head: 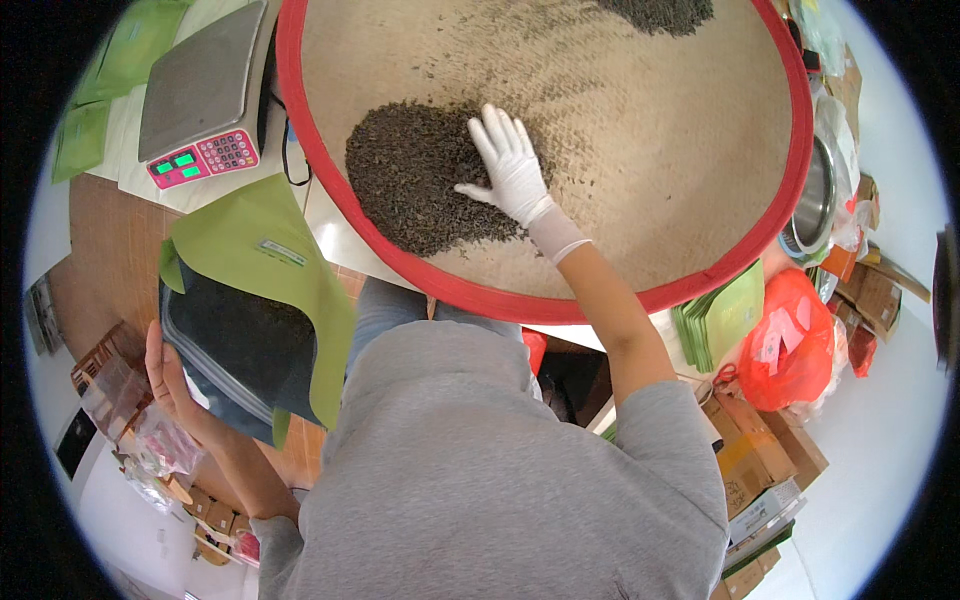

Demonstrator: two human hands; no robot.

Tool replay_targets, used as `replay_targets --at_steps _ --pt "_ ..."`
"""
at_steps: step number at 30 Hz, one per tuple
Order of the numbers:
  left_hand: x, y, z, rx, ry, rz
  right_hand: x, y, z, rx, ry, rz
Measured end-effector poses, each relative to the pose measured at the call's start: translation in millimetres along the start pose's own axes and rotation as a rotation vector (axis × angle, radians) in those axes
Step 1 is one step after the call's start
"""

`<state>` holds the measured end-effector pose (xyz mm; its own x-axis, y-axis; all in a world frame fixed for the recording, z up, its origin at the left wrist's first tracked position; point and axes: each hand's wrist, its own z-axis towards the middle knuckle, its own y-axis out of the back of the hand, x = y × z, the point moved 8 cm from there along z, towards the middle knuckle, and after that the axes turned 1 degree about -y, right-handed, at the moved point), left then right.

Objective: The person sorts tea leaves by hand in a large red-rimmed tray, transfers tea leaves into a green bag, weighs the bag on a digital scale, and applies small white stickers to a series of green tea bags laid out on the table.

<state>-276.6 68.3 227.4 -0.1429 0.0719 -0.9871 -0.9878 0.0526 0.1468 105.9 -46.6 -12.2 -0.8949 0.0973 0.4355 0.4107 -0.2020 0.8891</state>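
My right hand (512, 165), in a white glove, rests palm down with fingers spread on a heap of dark dried leaves (409, 176), which looks like loose tea. The heap lies in a large round shallow tray (697, 165) with a red cloth rim. At the lower left, my bare left hand (176, 379) holds the outer side of a dark grey-blue bag-like container (225, 379). Its thumb is hidden. A green sheet or flap (251, 232) with a small label folds over the container's mouth, and dark matter (247, 319) shows inside.
A digital scale (199, 82) with lit displays stands left of the tray, near green packets (139, 49). A second leaf pile (664, 13) lies at the tray's far side. On the right are stacked green pouches (724, 315), a red plastic bag (787, 337), scissors (725, 376) and a steel bowl (814, 199).
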Motion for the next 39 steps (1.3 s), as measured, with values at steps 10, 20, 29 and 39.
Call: replay_targets --at_steps 10,20,29,39 --pt "13 1 -2 -0.050 0.068 -0.012 22 -25 -87 0.179 0.177 -0.074" --pt "16 -3 5 0.032 0.080 -0.082 2 -2 -10 -0.055 0.057 -0.069" --pt "11 -11 2 -0.026 0.073 -0.003 7 -10 -12 0.323 0.287 -0.201" --pt "-4 -13 14 0.023 -0.010 0.066 16 -28 12 0.361 0.312 -0.131"
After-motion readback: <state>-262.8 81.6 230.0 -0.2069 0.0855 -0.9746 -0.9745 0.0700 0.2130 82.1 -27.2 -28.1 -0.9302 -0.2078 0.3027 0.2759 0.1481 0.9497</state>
